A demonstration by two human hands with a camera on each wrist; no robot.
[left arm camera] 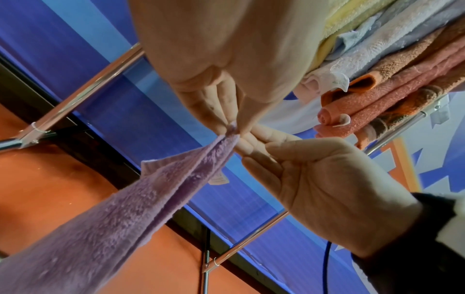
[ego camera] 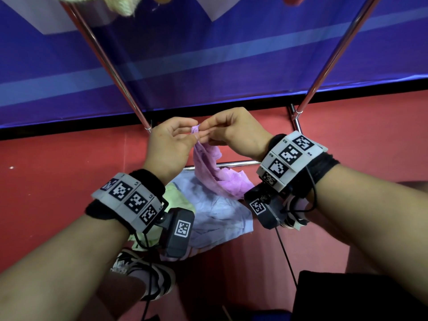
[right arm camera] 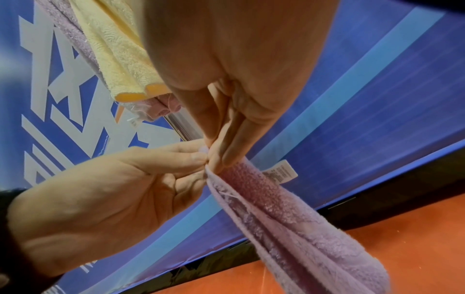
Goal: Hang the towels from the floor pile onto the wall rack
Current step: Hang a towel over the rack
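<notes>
Red floor [ego camera: 58, 181] runs up to a blue printed wall banner [ego camera: 208, 54], and two slanting chrome rack poles [ego camera: 111, 66] cross in front of it in the head view. At the far left of that view the left forearm carries a grey marker band and a black wrist camera. Next comes the left hand [ego camera: 170, 144], raised above the floor, its fingertips pinching one corner of a lilac towel [ego camera: 208, 167]. The left wrist view shows that pinch from below, thumb and fingers closed on the bunched corner [left arm camera: 231, 127], the cloth trailing away downward.

Under the hands lies the floor pile [ego camera: 217, 216]: a pale blue towel spread widest, a light green one at its left edge. The lilac towel hangs from the pinched corner with its lower part resting on this pile. A white care label [right arm camera: 279, 172] sticks out of its edge just below the fingers.

Right of the corner, the right hand [ego camera: 234, 133] meets the left, its fingertips nipping the same corner, so both hands touch there. Towels already draped on the rack, yellow, pale blue and orange [left arm camera: 377, 79], show in the wrist views.
</notes>
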